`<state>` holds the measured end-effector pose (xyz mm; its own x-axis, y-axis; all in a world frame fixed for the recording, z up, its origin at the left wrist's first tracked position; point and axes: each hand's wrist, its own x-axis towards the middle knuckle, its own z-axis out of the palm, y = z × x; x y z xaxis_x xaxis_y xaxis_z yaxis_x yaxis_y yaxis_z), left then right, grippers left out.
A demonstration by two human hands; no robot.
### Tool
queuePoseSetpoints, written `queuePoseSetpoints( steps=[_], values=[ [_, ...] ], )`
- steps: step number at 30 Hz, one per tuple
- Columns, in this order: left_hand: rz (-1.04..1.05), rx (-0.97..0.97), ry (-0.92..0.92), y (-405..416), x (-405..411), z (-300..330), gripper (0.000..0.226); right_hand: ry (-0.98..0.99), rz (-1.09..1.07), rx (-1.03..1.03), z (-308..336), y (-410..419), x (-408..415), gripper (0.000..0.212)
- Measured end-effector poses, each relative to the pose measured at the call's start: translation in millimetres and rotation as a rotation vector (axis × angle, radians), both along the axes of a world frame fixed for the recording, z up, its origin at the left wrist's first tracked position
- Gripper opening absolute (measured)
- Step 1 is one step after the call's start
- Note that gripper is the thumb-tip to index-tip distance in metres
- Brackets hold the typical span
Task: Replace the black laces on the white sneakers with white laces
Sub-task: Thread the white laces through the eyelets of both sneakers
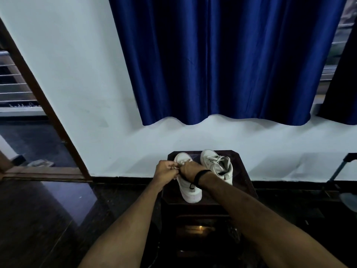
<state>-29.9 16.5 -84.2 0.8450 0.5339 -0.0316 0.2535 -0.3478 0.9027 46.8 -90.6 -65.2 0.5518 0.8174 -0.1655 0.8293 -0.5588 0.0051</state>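
a: over the near sneaker (190,191), which hand is doing what?

b: both hands meet above its lacing. the left hand (166,171) has fingers curled, pinching a pale strand, likely the white lace (181,163). the right hand (190,171), with a dark band (201,176) at the wrist, is curled onto the same spot; what it grips is hidden.

a: how does the shoe lie from them?

b: directly beneath, its long axis running away from the person, toe far, heel near. the hands sit toward the toe half, so the next eyelets probably lie nearer the body.

a: anything beside it?

b: the second sneaker (217,166) stands just to the right, already showing pale laces. both rest on a dark bench (245,182) against a white wall, under a blue curtain (222,60).
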Motion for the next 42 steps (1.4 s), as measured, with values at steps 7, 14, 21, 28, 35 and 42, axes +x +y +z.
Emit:
queuePoseSetpoints(
  steps=[7,14,21,28,35,42],
  values=[
    [0.038,-0.087,-0.053,-11.7,0.3,4.6,0.025,-0.065,-0.058,0.146,1.2,-11.3,-6.8,0.038],
    [0.051,-0.009,-0.007,-9.6,-3.8,-3.1,0.026,0.025,-0.055,0.042,5.9,-4.6,-1.7,0.04],
    [-0.07,0.513,-0.021,-26.4,-6.2,-11.0,0.02,0.053,0.061,0.304,22.5,-52.1,12.2,0.026],
    [-0.202,1.027,-0.04,-48.3,-11.7,-14.8,0.052,-0.284,-0.245,0.451,5.3,-117.0,26.5,0.05],
    [-0.242,1.104,0.212,-72.2,-11.9,-8.1,0.046,0.013,-0.212,0.042,-8.6,-129.9,17.6,0.053],
    [-0.269,1.122,0.314,-71.3,-12.3,-0.9,0.035,-0.031,-0.162,0.104,-13.8,-95.7,-3.3,0.044]
  ],
)
